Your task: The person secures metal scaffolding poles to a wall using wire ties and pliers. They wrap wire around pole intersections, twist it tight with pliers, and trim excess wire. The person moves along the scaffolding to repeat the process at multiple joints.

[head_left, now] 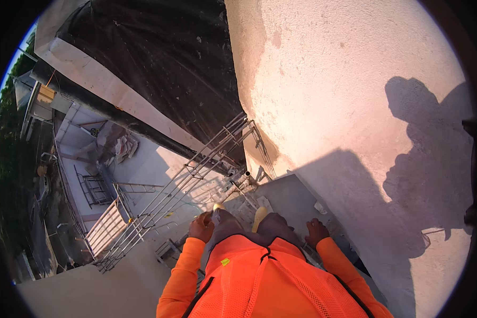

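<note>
My left hand hangs beside my left thigh with its fingers curled in. A small pale patch shows by its fingertips, and I cannot make out whether it is something held. On the other side, my right hand hangs low near the plastered wall, its fingers loosely apart and nothing seen in them. Orange sleeves cover both arms. Below me are the yellow toes of my boots. Ahead of my left hand, a long cage of steel rebar runs diagonally.
A black sheet covers a surface ahead, bordered by a pale ledge and a dark pipe. Down at the left lies a lower floor with metal frames and heaped sacks. Shadows fall across the right wall.
</note>
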`<state>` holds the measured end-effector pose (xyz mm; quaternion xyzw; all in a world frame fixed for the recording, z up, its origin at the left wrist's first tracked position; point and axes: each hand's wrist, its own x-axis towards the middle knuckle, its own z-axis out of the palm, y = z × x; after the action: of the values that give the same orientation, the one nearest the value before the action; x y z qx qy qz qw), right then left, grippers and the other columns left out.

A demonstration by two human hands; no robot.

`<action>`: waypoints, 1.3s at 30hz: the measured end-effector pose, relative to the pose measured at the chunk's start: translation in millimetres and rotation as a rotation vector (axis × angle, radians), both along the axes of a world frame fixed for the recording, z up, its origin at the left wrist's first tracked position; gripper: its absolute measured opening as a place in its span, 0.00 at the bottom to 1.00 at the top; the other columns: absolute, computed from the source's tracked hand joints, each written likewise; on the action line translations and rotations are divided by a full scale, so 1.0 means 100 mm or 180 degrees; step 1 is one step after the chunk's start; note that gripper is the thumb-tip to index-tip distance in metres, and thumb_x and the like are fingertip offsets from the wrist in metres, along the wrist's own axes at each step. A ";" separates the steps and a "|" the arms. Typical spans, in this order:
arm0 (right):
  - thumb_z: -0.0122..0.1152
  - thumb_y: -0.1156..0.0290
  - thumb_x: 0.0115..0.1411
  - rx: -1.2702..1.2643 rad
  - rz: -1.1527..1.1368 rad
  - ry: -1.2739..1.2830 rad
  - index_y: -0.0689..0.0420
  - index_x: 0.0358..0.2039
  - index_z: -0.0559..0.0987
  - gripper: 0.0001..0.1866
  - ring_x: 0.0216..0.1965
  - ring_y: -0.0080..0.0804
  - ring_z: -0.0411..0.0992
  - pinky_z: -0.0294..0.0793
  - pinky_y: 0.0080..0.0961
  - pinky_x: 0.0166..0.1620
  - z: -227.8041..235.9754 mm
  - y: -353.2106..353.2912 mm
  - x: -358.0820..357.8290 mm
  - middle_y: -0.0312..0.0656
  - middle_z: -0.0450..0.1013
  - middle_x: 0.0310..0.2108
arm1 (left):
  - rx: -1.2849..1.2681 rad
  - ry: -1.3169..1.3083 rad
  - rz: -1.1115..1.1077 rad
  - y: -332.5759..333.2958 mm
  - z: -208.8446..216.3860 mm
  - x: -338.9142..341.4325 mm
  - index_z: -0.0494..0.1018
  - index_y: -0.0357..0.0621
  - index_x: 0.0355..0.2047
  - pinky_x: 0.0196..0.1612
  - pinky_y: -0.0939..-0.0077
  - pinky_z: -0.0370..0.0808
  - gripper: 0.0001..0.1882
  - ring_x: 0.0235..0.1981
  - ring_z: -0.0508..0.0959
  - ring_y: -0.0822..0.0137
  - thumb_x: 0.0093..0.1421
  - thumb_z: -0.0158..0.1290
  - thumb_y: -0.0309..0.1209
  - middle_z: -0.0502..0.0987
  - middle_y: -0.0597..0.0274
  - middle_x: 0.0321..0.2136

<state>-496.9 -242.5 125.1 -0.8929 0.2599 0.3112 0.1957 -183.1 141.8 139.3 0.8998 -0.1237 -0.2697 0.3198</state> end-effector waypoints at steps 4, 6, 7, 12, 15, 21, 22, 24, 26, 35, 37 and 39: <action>0.72 0.54 0.56 -0.0548 -0.0569 0.0781 0.58 0.57 0.76 0.33 0.57 0.52 0.73 0.77 0.47 0.59 -0.09 -0.32 -1.20 0.51 0.68 0.58 | -0.0380 -0.0570 -0.0526 -0.87 0.78 0.20 0.76 0.44 0.59 0.56 0.57 0.78 0.26 0.50 0.82 0.53 0.58 0.62 0.29 0.81 0.52 0.51; 0.71 0.54 0.57 -0.0500 -0.1092 0.1052 0.59 0.58 0.75 0.33 0.58 0.54 0.74 0.77 0.47 0.60 -0.12 -0.37 -1.60 0.53 0.68 0.58 | -0.1182 -0.1829 -0.1202 -1.51 1.38 0.39 0.73 0.45 0.63 0.59 0.61 0.78 0.29 0.61 0.76 0.53 0.61 0.61 0.24 0.74 0.49 0.62; 0.71 0.54 0.58 -0.0406 -0.1439 0.0847 0.59 0.59 0.74 0.33 0.59 0.55 0.73 0.77 0.48 0.61 -0.17 -0.34 -1.69 0.55 0.68 0.59 | -0.1454 -0.2262 -0.1322 -1.86 1.70 0.44 0.73 0.43 0.63 0.61 0.56 0.75 0.29 0.62 0.74 0.47 0.60 0.61 0.22 0.72 0.45 0.62; 0.65 0.57 0.65 -0.0128 -0.3547 -0.0099 0.59 0.66 0.71 0.33 0.61 0.59 0.72 0.74 0.49 0.63 -0.34 0.45 -1.74 0.59 0.70 0.62 | -0.3249 -0.4039 -0.2303 -3.34 3.07 0.04 0.71 0.38 0.65 0.71 0.39 0.65 0.29 0.72 0.62 0.36 0.63 0.60 0.24 0.62 0.35 0.69; 0.64 0.55 0.64 0.0335 -0.4305 -0.0548 0.53 0.67 0.72 0.33 0.63 0.58 0.72 0.73 0.49 0.65 -0.43 1.34 -1.60 0.55 0.71 0.64 | -0.3975 -0.4723 -0.2832 -3.81 3.45 -0.58 0.73 0.42 0.65 0.74 0.40 0.60 0.27 0.75 0.59 0.41 0.66 0.61 0.30 0.60 0.40 0.71; 0.63 0.56 0.63 0.0888 -0.5646 0.0023 0.54 0.66 0.73 0.33 0.63 0.55 0.73 0.74 0.49 0.64 -0.53 3.16 -1.65 0.53 0.73 0.63 | -0.4306 -0.4581 -0.3503 -4.28 3.23 -1.44 0.68 0.53 0.71 0.73 0.28 0.47 0.38 0.78 0.49 0.40 0.62 0.65 0.47 0.57 0.39 0.74; 0.63 0.56 0.63 0.1038 -0.5884 0.0216 0.54 0.66 0.73 0.32 0.63 0.55 0.73 0.74 0.50 0.64 -0.54 3.44 -1.67 0.52 0.74 0.62 | -0.4275 -0.4766 -0.3492 -4.37 3.15 -1.48 0.69 0.53 0.70 0.72 0.27 0.48 0.38 0.79 0.47 0.40 0.63 0.64 0.50 0.56 0.40 0.75; 0.63 0.56 0.63 0.1301 -0.6437 0.0494 0.54 0.65 0.74 0.31 0.63 0.55 0.74 0.74 0.50 0.64 -0.56 3.94 -1.71 0.52 0.74 0.62 | -0.3893 -0.4939 -0.3324 -4.53 3.01 -1.52 0.69 0.53 0.69 0.69 0.27 0.50 0.37 0.79 0.44 0.41 0.64 0.63 0.54 0.54 0.41 0.75; 0.63 0.56 0.63 0.1377 -0.6812 0.0524 0.55 0.64 0.75 0.31 0.62 0.54 0.74 0.74 0.48 0.64 -0.61 4.33 -1.72 0.53 0.75 0.62 | -0.4177 -0.5352 -0.3105 -4.68 2.94 -1.58 0.70 0.53 0.68 0.65 0.28 0.50 0.40 0.78 0.41 0.42 0.64 0.60 0.62 0.53 0.43 0.76; 0.62 0.57 0.61 0.1322 -0.7569 -0.0303 0.58 0.61 0.77 0.29 0.58 0.52 0.77 0.75 0.45 0.63 -1.58 3.85 -2.51 0.56 0.80 0.54 | -0.3928 -0.5135 -0.3971 -4.16 2.87 -2.69 0.63 0.36 0.71 0.74 0.24 0.37 0.41 0.78 0.47 0.36 0.69 0.56 0.53 0.52 0.33 0.75; 0.61 0.57 0.64 0.1435 -0.7342 -0.0718 0.57 0.65 0.75 0.31 0.63 0.54 0.73 0.72 0.47 0.66 -2.01 3.36 -2.88 0.54 0.74 0.63 | -0.3964 -0.5379 -0.4427 -4.21 2.68 -3.15 0.63 0.37 0.71 0.74 0.24 0.38 0.41 0.78 0.46 0.36 0.69 0.57 0.53 0.52 0.33 0.75; 0.59 0.57 0.66 0.1357 -0.7311 -0.1001 0.56 0.66 0.74 0.31 0.64 0.53 0.73 0.71 0.46 0.66 -2.46 2.89 -3.18 0.53 0.73 0.63 | -0.4101 -0.5401 -0.4695 -4.35 2.46 -3.59 0.63 0.38 0.71 0.74 0.24 0.39 0.41 0.78 0.46 0.36 0.68 0.57 0.53 0.52 0.33 0.76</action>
<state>-814.5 47.0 -121.1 -0.1129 0.8272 -0.1239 0.5363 -542.0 -293.0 385.0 0.1937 -0.8571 0.3778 0.2918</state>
